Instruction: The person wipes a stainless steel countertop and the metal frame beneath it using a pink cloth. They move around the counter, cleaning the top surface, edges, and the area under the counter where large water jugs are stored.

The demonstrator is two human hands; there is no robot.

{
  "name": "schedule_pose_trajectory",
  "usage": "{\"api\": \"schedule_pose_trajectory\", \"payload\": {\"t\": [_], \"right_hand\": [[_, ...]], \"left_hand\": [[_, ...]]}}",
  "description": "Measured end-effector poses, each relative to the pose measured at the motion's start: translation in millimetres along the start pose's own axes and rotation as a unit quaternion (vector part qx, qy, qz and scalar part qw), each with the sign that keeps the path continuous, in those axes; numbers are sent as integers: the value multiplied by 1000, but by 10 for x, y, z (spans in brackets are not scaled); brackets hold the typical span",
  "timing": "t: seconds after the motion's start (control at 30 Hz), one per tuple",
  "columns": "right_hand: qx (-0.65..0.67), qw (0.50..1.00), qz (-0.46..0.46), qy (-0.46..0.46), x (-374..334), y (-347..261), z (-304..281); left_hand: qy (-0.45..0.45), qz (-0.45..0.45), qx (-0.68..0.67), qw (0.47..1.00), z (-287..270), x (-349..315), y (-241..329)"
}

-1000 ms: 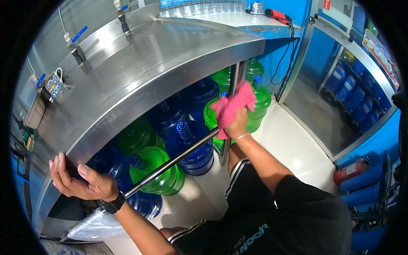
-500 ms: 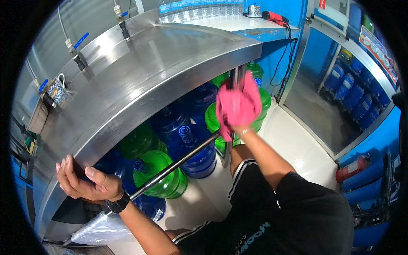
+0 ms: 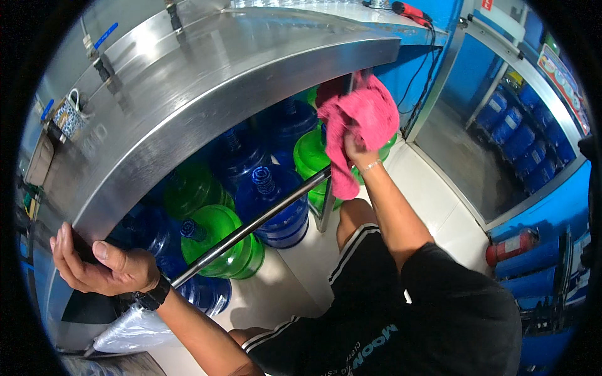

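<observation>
Cloth (image 3: 370,109), 1 o'clock: solid pink. Counter (image 3: 207,75), 11: silver-grey. Mug (image 3: 66,118), 10: blue-and-white pattern. Blue jug (image 3: 282,216), 7; green jug (image 3: 231,241), 8: both translucent. Shorts (image 3: 364,272), 5: black, white-striped edge. Extinguisher (image 3: 511,248), 3–4: red.

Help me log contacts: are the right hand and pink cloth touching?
Touching: the head view shows the right hand clutching the bunched pink cloth.

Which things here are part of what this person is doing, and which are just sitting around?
In use:
- pink cloth, held in the right hand against an upright metal leg
- steel table, its edge beside the open left hand

Just around:
- blue jug and green jug, under the table
- patterned mug
- red extinguisher
</observation>
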State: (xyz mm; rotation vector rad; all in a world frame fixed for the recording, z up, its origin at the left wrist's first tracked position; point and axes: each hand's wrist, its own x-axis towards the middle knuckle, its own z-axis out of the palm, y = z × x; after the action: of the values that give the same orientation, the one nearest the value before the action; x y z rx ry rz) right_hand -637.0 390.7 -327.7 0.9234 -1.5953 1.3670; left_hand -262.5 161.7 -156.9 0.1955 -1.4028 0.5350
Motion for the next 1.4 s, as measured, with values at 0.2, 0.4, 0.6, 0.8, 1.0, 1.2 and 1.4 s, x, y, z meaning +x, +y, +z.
{"api": "schedule_pose_trajectory", "payload": {"t": [0.2, 0.4, 0.6, 0.8, 1.0, 1.2, 1.4], "right_hand": [[42, 979, 198, -32, -1835, 283, 145], [190, 844, 474, -163, -2442, 121, -3], [69, 966, 214, -125, -1318, -37, 6], [53, 976, 210, -28, -1775, 285, 74], [79, 886, 414, -195, -2512, 120, -79], [222, 927, 297, -52, -1579, -113, -50], [112, 967, 223, 53, -1530, 147, 185]], "left_hand": [[10, -10, -63, 998, 31, -7, 14], [40, -25, -81, 996, 57, 16, 58], [40, -18, -57, 997, 78, 36, 82], [54, -35, -75, 995, 81, 31, 88], [-5, -16, -28, 999, -26, 86, 149], [-11, 25, -35, 999, -47, 99, 40], [15, 28, -44, 999, 14, -13, -70]]}}
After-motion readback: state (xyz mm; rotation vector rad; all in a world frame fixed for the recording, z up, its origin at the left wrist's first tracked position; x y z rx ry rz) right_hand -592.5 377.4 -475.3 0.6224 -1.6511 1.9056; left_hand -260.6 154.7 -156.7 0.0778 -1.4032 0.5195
